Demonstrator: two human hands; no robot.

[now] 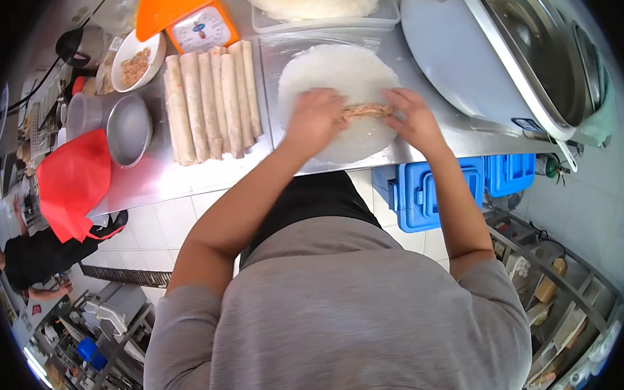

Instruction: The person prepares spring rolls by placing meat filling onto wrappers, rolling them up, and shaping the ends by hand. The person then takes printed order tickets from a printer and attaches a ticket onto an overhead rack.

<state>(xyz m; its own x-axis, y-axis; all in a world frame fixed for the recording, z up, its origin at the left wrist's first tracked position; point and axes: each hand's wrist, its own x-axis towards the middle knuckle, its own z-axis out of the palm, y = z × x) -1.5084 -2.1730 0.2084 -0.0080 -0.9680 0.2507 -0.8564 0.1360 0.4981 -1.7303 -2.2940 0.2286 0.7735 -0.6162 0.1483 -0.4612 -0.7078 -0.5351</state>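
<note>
A large round translucent wrapper sheet lies on the metal table, with a strip of brownish minced filling across its middle. My left hand, slightly blurred, is curled over the strip's left end. At the other end, the fingers of my right hand close around the filling. Several long pale rolls lie side by side to the left of the sheet. More filling is in a white bowl at the upper left.
An orange scale stands behind the rolls. A clear tray of pale sheets sits at the back. Large basins lean at right. Near the left edge are a metal bowl and red cloth. Blue bins are below; another person is at left.
</note>
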